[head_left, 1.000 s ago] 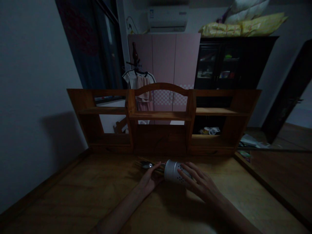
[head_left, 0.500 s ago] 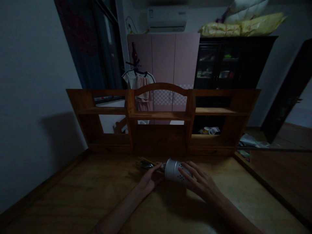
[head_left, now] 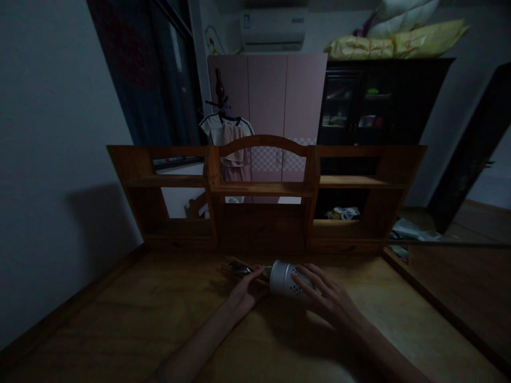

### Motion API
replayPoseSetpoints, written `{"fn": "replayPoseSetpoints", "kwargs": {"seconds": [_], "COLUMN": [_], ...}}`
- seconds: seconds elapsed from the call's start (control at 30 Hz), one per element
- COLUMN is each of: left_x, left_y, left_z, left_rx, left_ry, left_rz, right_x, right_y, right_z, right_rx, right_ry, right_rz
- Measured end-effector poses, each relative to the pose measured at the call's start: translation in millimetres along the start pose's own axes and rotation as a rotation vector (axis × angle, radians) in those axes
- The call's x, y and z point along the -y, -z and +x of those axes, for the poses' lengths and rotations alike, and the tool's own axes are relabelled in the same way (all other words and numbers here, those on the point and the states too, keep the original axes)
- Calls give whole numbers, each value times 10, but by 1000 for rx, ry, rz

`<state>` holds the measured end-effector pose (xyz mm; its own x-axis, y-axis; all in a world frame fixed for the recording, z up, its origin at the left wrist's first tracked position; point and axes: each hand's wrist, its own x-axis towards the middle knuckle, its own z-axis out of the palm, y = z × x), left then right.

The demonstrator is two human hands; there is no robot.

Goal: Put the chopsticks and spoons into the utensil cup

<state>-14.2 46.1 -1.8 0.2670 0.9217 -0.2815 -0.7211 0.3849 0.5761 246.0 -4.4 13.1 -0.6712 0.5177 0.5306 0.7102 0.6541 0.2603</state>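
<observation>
A light grey perforated utensil holder (head_left: 282,279) lies tilted on its side above the wooden desk, its mouth facing left. My right hand (head_left: 325,292) is wrapped over its right end. Out of the mouth stretches a bundle of chopsticks and spoons (head_left: 238,268), their far ends pointing left. My left hand (head_left: 251,290) closes around this bundle beside the holder's rim, thumb on top. Dim light hides how many utensils there are and what lies inside the holder.
A wooden shelf unit (head_left: 263,189) stands along the back of the desk (head_left: 159,319). A white wall (head_left: 59,186) rises on the left. Past the raised right edge (head_left: 439,306) lies a brown floor. Behind are a pink wardrobe (head_left: 267,96) and a dark cabinet (head_left: 415,106).
Almost nothing differs. Both hands, the holder and the utensils keep the same places; the view has shifted very slightly.
</observation>
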Motion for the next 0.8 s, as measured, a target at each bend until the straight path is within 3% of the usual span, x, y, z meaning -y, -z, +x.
{"fn": "replayPoseSetpoints", "kwargs": {"seconds": [0.47,0.8], "left_x": [-40,-36], "left_y": [-81,-101], "left_z": [-55,-94], "left_rx": [-27,22], "left_ry": [23,-24], "left_rz": [-9,49], "right_x": [37,7], "right_y": [1,22], "right_z": [12,20], "right_rx": [3,-5], "right_ry": [7,-12], "right_rz": [17,6]}}
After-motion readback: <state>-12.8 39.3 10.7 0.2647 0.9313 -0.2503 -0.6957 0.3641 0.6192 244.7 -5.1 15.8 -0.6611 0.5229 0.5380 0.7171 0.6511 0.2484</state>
